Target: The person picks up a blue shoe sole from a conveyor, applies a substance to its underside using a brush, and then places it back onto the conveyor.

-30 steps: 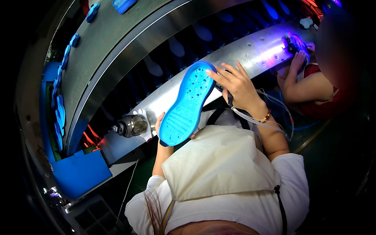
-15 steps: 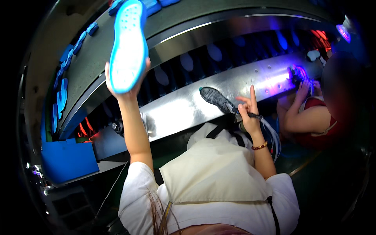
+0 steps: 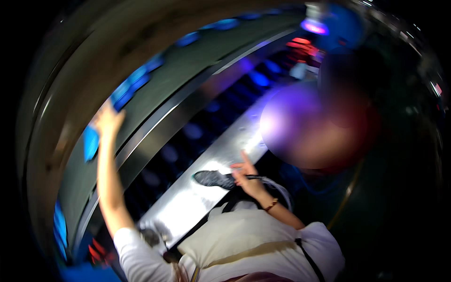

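Note:
My left hand (image 3: pixel 109 121) reaches far over the belt at the left, among blue shoe soles. One blue sole (image 3: pixel 91 143) lies just below it and another blue sole (image 3: pixel 123 93) just beyond its fingers. Blur hides whether the fingers grip either. My right hand (image 3: pixel 249 176) is over the metal ledge, index finger stretched out, with a slim dark tool (image 3: pixel 254 177) in its grasp; pale tubes (image 3: pixel 280 188) trail from the tool. Left of these fingers, a dark, sole-shaped piece (image 3: pixel 212 179) lies on the ledge, its right end close to the hand.
A curved belt (image 3: pixel 181 77) carries several more blue soles along its far side. Below its metal rim, a dark rack holds sole-shaped pieces (image 3: pixel 192 130). The shiny metal ledge (image 3: pixel 188 202) runs diagonally. A co-worker (image 3: pixel 324 131), blurred, sits at the right beside a lamp (image 3: pixel 314 26).
My left hand has swung left to the belt's far side; the glowing white sole with a blue rim no longer shows plainly in it. My view has turned, and my right hand stays by the dark piece.

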The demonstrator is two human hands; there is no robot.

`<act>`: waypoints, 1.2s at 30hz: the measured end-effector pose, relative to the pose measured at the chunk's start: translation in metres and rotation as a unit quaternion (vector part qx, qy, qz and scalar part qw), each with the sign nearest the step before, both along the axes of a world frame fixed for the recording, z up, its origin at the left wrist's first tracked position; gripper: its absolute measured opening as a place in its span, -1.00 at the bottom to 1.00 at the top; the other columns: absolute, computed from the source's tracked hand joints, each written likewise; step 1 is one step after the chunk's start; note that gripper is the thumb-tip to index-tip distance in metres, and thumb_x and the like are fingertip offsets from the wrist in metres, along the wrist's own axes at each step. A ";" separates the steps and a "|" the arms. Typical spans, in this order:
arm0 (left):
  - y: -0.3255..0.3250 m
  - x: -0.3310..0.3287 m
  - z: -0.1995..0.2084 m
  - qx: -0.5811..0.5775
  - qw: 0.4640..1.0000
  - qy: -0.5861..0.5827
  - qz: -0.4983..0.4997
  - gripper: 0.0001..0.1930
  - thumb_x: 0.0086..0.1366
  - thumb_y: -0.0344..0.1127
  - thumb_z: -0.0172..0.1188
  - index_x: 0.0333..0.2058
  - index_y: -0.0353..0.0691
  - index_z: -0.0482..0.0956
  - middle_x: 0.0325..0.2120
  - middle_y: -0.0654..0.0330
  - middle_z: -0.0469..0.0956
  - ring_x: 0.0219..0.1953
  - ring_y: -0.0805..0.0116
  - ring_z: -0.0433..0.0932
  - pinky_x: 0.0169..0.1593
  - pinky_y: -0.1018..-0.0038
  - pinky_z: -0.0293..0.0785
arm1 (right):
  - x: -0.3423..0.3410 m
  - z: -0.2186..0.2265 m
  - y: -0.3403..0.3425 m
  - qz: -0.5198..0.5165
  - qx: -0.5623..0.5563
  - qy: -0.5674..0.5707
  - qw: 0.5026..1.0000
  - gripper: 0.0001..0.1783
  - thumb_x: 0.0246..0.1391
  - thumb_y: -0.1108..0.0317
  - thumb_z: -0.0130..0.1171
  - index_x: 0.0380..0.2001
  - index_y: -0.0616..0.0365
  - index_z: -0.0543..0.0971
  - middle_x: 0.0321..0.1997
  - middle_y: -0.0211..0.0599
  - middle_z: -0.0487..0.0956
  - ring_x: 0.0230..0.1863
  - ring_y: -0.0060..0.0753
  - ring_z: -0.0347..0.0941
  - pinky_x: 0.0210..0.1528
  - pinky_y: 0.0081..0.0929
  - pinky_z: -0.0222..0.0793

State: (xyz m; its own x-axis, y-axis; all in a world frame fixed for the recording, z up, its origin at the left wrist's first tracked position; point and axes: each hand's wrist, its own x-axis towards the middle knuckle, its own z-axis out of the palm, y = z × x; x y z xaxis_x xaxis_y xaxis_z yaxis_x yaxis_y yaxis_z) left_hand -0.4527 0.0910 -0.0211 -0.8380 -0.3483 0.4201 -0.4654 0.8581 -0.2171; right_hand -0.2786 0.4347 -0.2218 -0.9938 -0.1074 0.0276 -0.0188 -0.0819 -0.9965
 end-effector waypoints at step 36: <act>-0.016 0.168 -0.117 0.486 0.791 0.267 -0.260 -0.60 0.06 -0.44 0.01 -0.06 -0.30 0.31 -0.11 -0.02 0.33 -0.12 0.05 0.36 -0.07 0.34 0.30 | -0.012 -0.019 -0.054 0.030 -0.057 0.077 0.995 -0.17 0.01 0.44 0.00 0.22 -0.03 -0.25 -0.37 -0.32 0.48 -0.40 -0.62 0.31 -0.27 -0.66 0.28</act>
